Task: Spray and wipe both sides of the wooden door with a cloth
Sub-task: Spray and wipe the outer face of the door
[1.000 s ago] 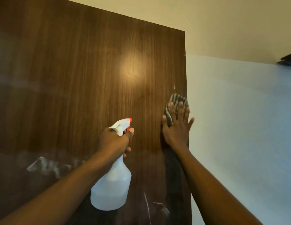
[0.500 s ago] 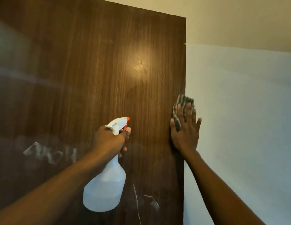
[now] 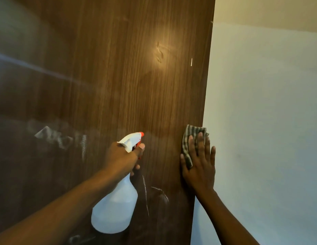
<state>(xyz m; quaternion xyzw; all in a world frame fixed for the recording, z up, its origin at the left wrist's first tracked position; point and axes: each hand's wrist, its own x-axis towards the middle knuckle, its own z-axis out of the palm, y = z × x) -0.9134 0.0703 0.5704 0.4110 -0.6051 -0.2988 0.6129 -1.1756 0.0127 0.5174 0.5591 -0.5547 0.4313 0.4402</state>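
The dark wooden door [image 3: 110, 71] fills the left and middle of the view, its glossy face showing reflections and pale streaks. My left hand [image 3: 123, 156] grips the neck of a white spray bottle [image 3: 115, 207] with an orange nozzle, a finger on the trigger, nozzle aimed at the door. My right hand [image 3: 200, 160] presses a grey striped cloth [image 3: 187, 137] flat against the door close to its right edge, fingers straight and spread over the cloth.
A plain pale wall [image 3: 269, 121] runs to the right of the door's edge. A cream ceiling [image 3: 269, 11] meets it at the top right. A bright light reflection sits on the door above the hands.
My right hand has slid the cloth down along the door's right edge. The view has tilted down, so the door's top edge has left the frame. The bottle stays pointed at the door.
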